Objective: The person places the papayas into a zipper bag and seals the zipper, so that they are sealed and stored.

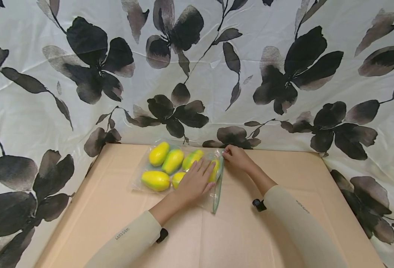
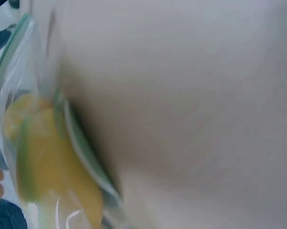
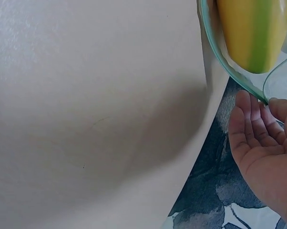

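Note:
A clear zip bag (image 1: 205, 203) with a green-edged mouth lies flat near the back of the table, holding several yellow-green fruits (image 1: 155, 181) that look like papayas or mangoes. My left hand (image 1: 195, 181) rests on top of the bag with its fingers extended, partly covering the fruits at the mouth end. At the far corner of the green edge, my right hand (image 1: 239, 159) pinches the bag between thumb and fingers. In the right wrist view, the two green edges (image 3: 219, 53) spread apart beside one fruit (image 3: 254, 36). The left wrist view shows a fruit (image 2: 62, 167) through the plastic.
A tan table surface (image 1: 116, 223) extends in front of and on both sides of the bag. White cloth (image 1: 223, 123) with dark flowers hangs behind and along the sides. A small black device (image 1: 259, 205) sits at the right wrist, another (image 1: 162, 235) at the left.

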A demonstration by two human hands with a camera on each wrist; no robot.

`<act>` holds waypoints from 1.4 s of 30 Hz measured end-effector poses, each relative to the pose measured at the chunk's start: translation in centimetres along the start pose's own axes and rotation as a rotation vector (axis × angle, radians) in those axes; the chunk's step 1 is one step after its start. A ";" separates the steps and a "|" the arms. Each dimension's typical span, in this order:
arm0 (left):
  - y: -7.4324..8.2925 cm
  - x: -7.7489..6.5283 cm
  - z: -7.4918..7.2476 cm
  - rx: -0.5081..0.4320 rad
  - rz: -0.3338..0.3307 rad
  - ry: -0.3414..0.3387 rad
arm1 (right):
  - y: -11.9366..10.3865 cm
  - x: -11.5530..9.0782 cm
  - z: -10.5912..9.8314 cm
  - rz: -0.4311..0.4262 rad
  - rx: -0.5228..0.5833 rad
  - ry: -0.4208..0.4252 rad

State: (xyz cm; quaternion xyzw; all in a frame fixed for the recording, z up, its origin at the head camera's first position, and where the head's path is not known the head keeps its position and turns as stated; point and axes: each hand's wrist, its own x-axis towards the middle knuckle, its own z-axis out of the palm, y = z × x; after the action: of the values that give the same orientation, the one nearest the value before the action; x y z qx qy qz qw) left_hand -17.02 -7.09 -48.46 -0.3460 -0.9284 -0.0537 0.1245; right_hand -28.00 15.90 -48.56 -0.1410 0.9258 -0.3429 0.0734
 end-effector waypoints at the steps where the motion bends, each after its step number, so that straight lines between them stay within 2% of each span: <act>1: -0.3 0.3 -0.2 -0.014 -0.017 -0.003 | 0.0 0.0 0.0 0.002 -0.001 -0.001; 10: -3.0 3.8 -1.7 -0.130 -0.109 0.001 | -0.4 0.0 -0.2 0.025 0.009 -0.011; 15: -4.0 6.7 -2.2 -0.272 -0.202 -0.033 | -0.4 0.2 -0.1 0.038 0.008 -0.005; 21: -4.9 9.9 -2.1 -0.341 -0.244 -0.083 | -0.5 0.4 -0.1 0.059 0.031 -0.002; 26: -5.2 11.9 -1.7 -0.428 -0.272 -0.117 | -0.4 0.5 -0.1 0.053 0.036 0.022; 30: -5.3 12.9 -0.9 -0.487 -0.277 -0.115 | -0.5 0.6 -0.1 0.046 0.039 0.051; 35: -5.4 13.4 0.1 -0.547 -0.283 -0.099 | -0.8 0.6 0.1 0.036 0.033 0.075; 42: -5.7 13.7 0.7 -0.543 -0.272 -0.108 | -1.1 0.4 0.3 0.013 0.026 0.100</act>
State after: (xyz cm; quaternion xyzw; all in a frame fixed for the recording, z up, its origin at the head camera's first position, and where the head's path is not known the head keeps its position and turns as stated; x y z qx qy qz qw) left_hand -30.85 -2.63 -45.56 -0.2414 -0.9232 -0.2976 -0.0304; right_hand -28.10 14.77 -48.05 -0.1165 0.9248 -0.3610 0.0309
